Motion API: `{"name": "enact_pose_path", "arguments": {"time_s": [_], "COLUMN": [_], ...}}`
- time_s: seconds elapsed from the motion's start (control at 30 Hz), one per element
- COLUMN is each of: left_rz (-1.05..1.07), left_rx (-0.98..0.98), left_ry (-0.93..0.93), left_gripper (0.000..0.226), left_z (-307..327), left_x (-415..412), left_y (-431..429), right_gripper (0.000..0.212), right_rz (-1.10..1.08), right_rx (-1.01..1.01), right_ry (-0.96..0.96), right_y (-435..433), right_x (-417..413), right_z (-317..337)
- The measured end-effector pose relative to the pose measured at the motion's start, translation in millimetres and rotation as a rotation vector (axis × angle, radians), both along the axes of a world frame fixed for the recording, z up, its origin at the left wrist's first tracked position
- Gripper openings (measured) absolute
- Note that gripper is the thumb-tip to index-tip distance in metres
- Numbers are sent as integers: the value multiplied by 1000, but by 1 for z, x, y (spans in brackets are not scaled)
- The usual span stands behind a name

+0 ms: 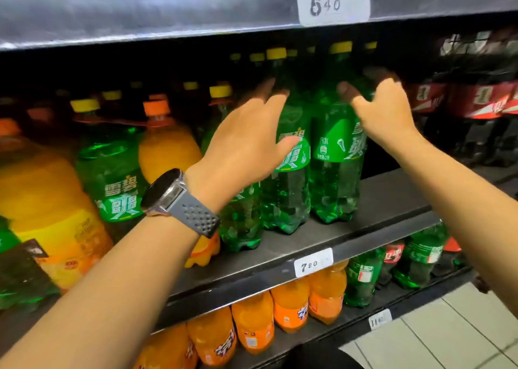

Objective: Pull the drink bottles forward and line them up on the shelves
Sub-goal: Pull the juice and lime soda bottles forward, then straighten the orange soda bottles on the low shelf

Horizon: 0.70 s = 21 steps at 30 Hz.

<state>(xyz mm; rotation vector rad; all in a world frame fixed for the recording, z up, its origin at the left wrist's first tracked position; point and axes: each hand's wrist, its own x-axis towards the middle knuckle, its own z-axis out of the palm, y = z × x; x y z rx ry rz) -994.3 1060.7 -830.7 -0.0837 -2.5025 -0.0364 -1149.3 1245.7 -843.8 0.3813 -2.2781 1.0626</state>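
**Head view: both hands on two green bottles, middle shelf**

Materials: middle shelf (378, 197) is dull grey sheet metal with a flat deck and a folded front lip. Upper shelf edge (168, 12) is the same metal, shinier. Paper price tag (313, 263) on the lip, handwritten; second tag (333, 1) on the upper edge. Bottles are thin clear plastic with rounded shoulders, lobed feet and glossy wrap labels. The green ones have yellow screw caps.

Left green bottle (288, 194) and right green bottle (336, 172) stand upright side by side, set back from the lip. More green bottles stand behind and to the left. Big orange-drink bottles (165, 150) with orange caps are further left, closer to the lip. Dark cola bottles (476, 102) with red labels are to the right, deeper in. Lower shelf holds small orange bottles (291, 309) and small green bottles (361, 279).

Left hand (246, 141): fingers spread wide, nearly straight, laid over the shoulder of the left green bottle, thumb flat on its label. Contact only, no wrap. Fingertips are blurred. Watch (168, 192) with a grey perforated rubber strap on that wrist.

Right hand (384, 107): curled round the shoulder of the right green bottle, thumb in front, fingers behind. It grips the bottle.

Pale floor tiles (448, 335) at bottom right.
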Motion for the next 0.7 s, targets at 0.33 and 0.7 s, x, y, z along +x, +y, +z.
{"name": "enact_pose_path", "arguments": {"time_s": [0.33, 0.7], "left_rz": [-384, 515], "left_rx": [760, 1108], "left_ry": [-248, -475], "left_gripper": [20, 7], "left_z": [-124, -373], "left_x": [149, 247], "left_y": [-39, -106], "right_gripper": [10, 11], "right_rz": [718, 882], "right_rx": [233, 336], "right_ry": [268, -601], "right_y": [-50, -122], "right_x": [153, 230], "right_z": [-116, -366]}}
